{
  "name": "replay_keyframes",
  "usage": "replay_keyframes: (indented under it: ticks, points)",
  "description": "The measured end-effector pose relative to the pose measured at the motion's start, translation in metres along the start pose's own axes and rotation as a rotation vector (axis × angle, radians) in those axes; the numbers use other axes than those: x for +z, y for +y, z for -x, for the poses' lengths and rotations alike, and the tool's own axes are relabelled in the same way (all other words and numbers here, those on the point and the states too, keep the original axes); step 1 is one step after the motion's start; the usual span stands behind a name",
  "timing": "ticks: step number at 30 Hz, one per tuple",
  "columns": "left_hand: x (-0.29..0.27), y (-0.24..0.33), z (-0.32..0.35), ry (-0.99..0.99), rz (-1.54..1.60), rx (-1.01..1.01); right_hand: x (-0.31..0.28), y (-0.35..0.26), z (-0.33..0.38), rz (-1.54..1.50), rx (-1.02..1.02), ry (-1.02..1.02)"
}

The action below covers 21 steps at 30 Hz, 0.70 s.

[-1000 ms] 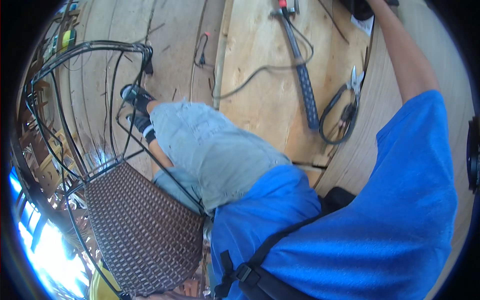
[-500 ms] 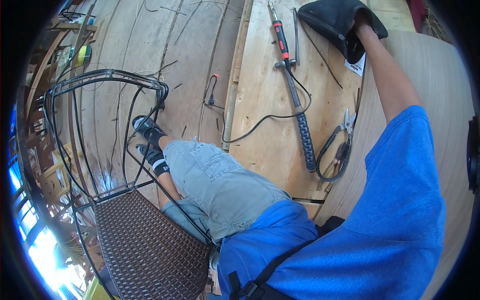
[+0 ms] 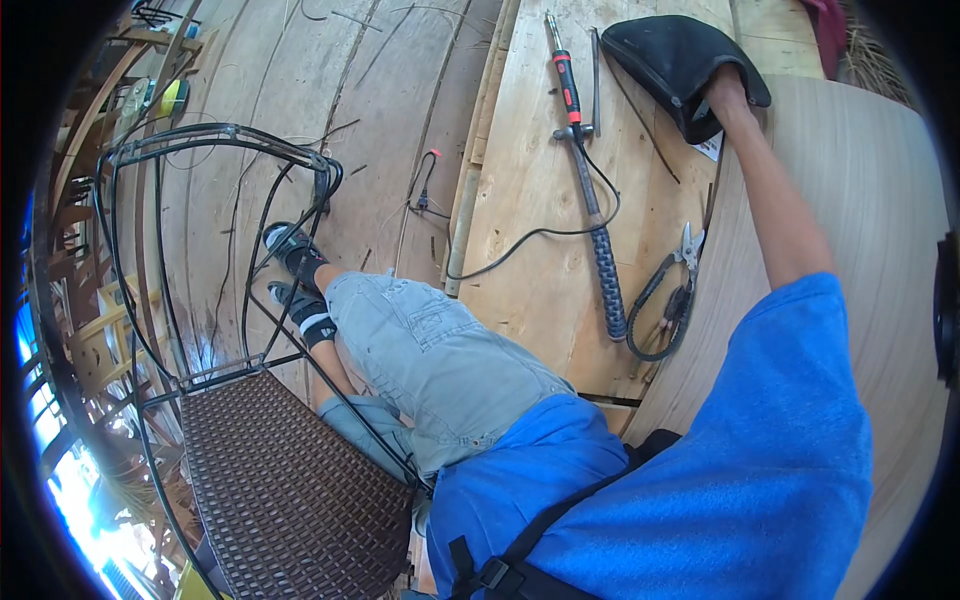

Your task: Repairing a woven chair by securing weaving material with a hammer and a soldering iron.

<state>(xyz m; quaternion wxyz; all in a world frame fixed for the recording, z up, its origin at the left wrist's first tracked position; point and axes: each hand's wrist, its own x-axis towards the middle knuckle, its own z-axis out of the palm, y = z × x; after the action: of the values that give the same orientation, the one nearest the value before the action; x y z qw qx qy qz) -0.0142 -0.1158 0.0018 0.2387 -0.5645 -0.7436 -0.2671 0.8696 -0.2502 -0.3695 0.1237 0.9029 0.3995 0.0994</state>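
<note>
Black pouch lying at upper right of frame on the plank floor. Right hand reaching into its mouth, fingers hidden; grip cannot be told. Soldering tool and pliers lying lower left of pouch. Left hand out of view.

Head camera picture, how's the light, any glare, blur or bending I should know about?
Head view: even daylight on the plank floor; blown-out glare at the lower-left rim beside the woven chair seat; planks bow toward the rim; black corners; right hand at the black pouch reasonably sharp.
</note>
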Motion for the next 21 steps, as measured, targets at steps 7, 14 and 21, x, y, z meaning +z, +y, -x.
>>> replay_keyframes:
  ticks: [7,14,21]
  points:
    - [-0.021,0.002,0.008,0.073,0.149,-0.112,-0.125,-0.087,0.067,-0.399,0.216,0.228]
    - [-0.018,-0.005,0.013,0.013,0.03,0.055,-0.183,-0.101,0.132,-0.815,0.405,0.489]
    - [-0.02,0.014,0.02,0.164,0.777,-0.356,-0.259,-0.137,0.172,-1.872,0.697,0.591]
